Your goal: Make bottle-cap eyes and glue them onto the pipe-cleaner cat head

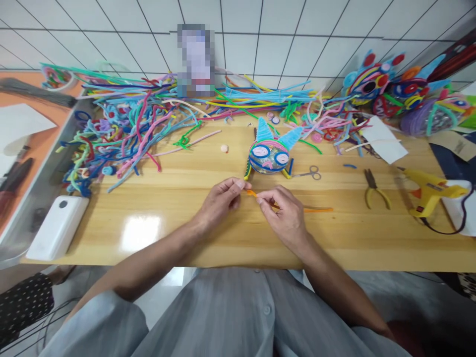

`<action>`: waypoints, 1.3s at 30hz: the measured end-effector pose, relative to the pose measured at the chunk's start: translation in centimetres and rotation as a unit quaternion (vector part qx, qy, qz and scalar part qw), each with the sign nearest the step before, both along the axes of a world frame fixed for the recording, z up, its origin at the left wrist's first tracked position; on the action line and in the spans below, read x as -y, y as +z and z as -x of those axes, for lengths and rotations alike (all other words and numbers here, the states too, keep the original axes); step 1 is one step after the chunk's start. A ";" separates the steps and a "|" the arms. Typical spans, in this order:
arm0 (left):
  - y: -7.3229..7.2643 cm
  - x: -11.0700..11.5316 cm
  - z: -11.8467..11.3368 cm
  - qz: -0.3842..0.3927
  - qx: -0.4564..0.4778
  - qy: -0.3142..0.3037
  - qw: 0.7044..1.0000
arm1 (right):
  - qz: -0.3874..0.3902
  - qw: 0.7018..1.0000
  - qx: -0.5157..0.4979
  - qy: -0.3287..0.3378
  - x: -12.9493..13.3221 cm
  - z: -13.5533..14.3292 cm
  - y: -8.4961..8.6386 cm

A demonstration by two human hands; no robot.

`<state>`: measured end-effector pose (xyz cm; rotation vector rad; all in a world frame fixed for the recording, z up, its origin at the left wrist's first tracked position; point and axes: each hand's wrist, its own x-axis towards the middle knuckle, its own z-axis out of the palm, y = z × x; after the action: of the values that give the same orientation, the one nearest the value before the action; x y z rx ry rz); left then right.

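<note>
An orange pipe cleaner point(319, 209) runs between my two hands, its long tail lying out to the right over the wooden table. My left hand point(225, 197) pinches near its left end, which looks bent or twisted. My right hand point(283, 210) is closed on it a little further along, fingers pressed together. Just beyond my hands stands a round cat-like figure point(270, 157) with light blue ears, blue-ringed eyes and a pink nose. Small scissors point(311, 173) lie to the right of the figure.
Many coloured pipe cleaners point(126, 124) are heaped at the back left. Pliers point(375, 191) and a yellow glue gun point(431, 191) lie at the right. A white power bank point(59, 227) sits at the left front edge. More finished figures point(368, 84) stand at the back right.
</note>
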<state>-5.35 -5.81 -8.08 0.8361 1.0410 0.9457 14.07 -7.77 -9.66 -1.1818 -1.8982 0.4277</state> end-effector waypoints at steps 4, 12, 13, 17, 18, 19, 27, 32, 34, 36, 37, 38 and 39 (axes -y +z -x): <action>0.3 -0.6 2.0 -0.143 -0.162 -0.088 0.972 | -0.035 0.998 0.052 0.018 -0.1 -0.2 -0.1; 0.3 -1.3 1.9 -0.210 -0.228 -0.158 0.937 | -0.052 0.996 0.057 0.033 -0.3 -0.3 -0.2; 0.3 -1.4 1.8 -0.191 -0.210 -0.152 0.947 | -0.050 0.997 0.047 0.030 -0.3 -0.4 -0.1; 0.2 -1.6 0.7 -0.113 -0.125 -0.084 0.982 | -0.037 0.999 -0.001 0.011 -0.3 -0.3 0.1; 0.2 -1.5 0.3 -0.092 -0.105 -0.066 0.988 | -0.034 0.999 -0.013 0.003 -0.3 -0.2 0.1; 0.2 -1.3 -0.3 -0.070 -0.083 -0.048 0.993 | -0.031 0.999 -0.024 -0.004 -0.4 -0.1 0.2; -0.4 -1.2 -2.4 0.017 0.041 -0.038 0.998 | 0.037 0.996 -0.078 -0.034 -0.5 -0.4 0.6; -0.1 -2.4 0.1 -0.128 -0.101 -0.083 0.983 | 0.031 0.999 -0.029 -0.025 -0.7 -1.0 1.6; 0.3 -2.7 0.7 -0.178 -0.137 -0.116 0.968 | 0.018 1.000 -0.004 -0.013 -0.7 -1.1 2.2; 0.7 -3.0 0.9 -0.211 -0.155 -0.144 0.954 | 0.006 1.000 0.020 -0.004 -0.8 -1.0 2.9; 1.0 -3.1 0.9 -0.222 -0.159 -0.148 0.951 | 0.002 1.000 0.030 -0.003 -0.9 -1.0 3.2; 1.4 -3.2 0.8 -0.230 -0.160 -0.146 0.949 | -0.001 0.999 0.036 -0.002 -1.0 -1.0 3.6; 1.8 -3.4 0.6 -0.236 -0.157 -0.138 0.949 | -0.005 0.999 0.039 -0.002 -1.2 -1.0 3.9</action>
<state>-5.97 -2.44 -6.31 1.5311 0.9419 0.8458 15.07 -6.60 -5.73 -1.2116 -1.9610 0.3746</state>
